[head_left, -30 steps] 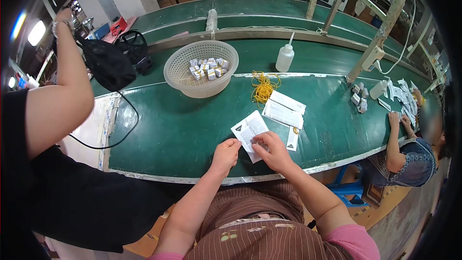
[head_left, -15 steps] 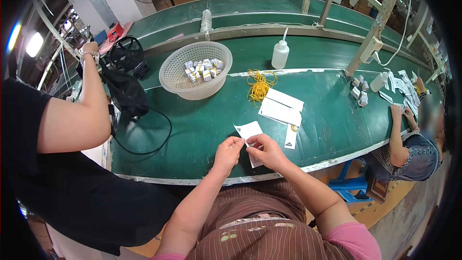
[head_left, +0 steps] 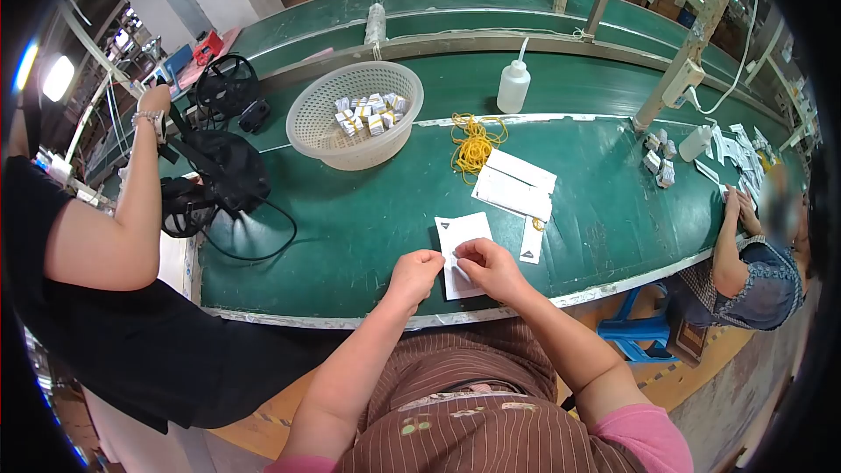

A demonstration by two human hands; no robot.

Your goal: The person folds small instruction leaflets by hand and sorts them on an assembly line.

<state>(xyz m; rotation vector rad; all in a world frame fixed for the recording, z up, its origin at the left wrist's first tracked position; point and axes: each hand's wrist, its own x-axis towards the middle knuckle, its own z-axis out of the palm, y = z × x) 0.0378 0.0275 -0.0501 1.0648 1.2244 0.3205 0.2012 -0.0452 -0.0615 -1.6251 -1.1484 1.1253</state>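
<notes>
A white printed sheet (head_left: 464, 226) with a small dark triangle near its upper left corner lies on the green bench in front of me. At its left edge, my left hand (head_left: 415, 278) is closed in a pinch; whatever lies between the fingertips is hidden. My right hand (head_left: 492, 270) bends over the middle of the sheet with finger and thumb drawn together, and a small whitish bit shows by the thumb. More white papers (head_left: 512, 188) lie stacked just beyond, beside a tangle of yellow rubber bands (head_left: 475, 147). A narrow white strip (head_left: 531, 241) lies right of my right hand.
A pale plastic basket (head_left: 307, 127) holds several banded white bundles (head_left: 372, 114). Behind stands a white squeeze bottle (head_left: 514, 86). At left a person in black handles a black bag (head_left: 229, 171) with a cable. Another person sits right, near small bundles (head_left: 659, 158) and a post (head_left: 692, 44).
The sheet's tilted upper part now lies flatter and squarer to me. My hands have parted slightly. The person at left has shifted, and the black bag has moved.
</notes>
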